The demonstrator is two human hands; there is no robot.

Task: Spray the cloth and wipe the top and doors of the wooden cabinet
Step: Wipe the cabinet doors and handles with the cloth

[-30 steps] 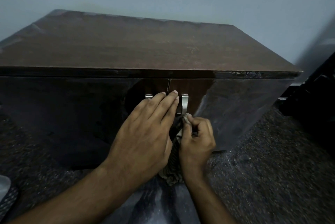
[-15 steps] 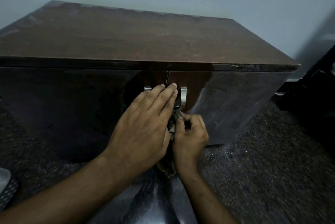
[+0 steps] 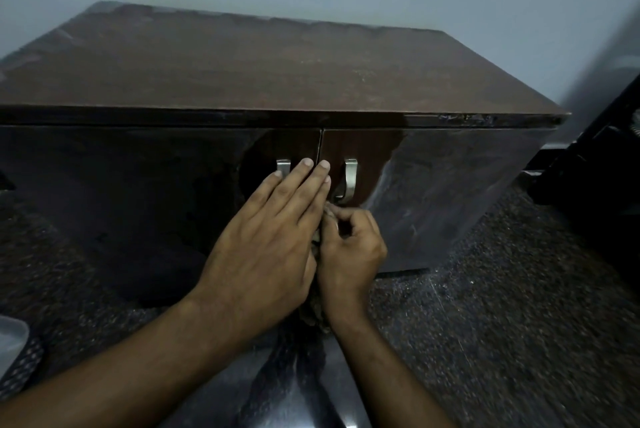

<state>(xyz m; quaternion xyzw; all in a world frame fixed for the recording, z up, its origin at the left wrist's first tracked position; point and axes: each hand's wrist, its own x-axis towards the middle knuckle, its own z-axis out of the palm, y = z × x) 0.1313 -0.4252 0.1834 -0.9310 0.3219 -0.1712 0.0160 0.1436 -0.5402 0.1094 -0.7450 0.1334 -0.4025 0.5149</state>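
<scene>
No brand, label or writing can be read anywhere on the wooden cabinet [image 3: 277, 74]. It has one flat brown top and two glossy dark doors, the left door [image 3: 121, 202] and the right door [image 3: 443, 192], which meet at a seam in the middle of the front. Each door carries one metal handle: the left handle [image 3: 283, 167] just left of the seam, mostly covered by fingers, and the right handle [image 3: 349, 182] just right of it, seen whole.

Two bare hands work at the seam. The left hand [image 3: 266, 247] lies flat against the front with its fingers straight, the fingertips reaching across the seam between the two handles. The right hand [image 3: 349, 247] is just below the right handle, fingers curled, pinching one cloth [image 3: 317, 310]. Most of the cloth is hidden between and behind the hands; only a dark patterned fold shows below the wrists, in front of the cabinet's lower edge.

At the lower left, cut off by the frame edge, sits something pale with a dotted part, too little of it visible to identify.
</scene>
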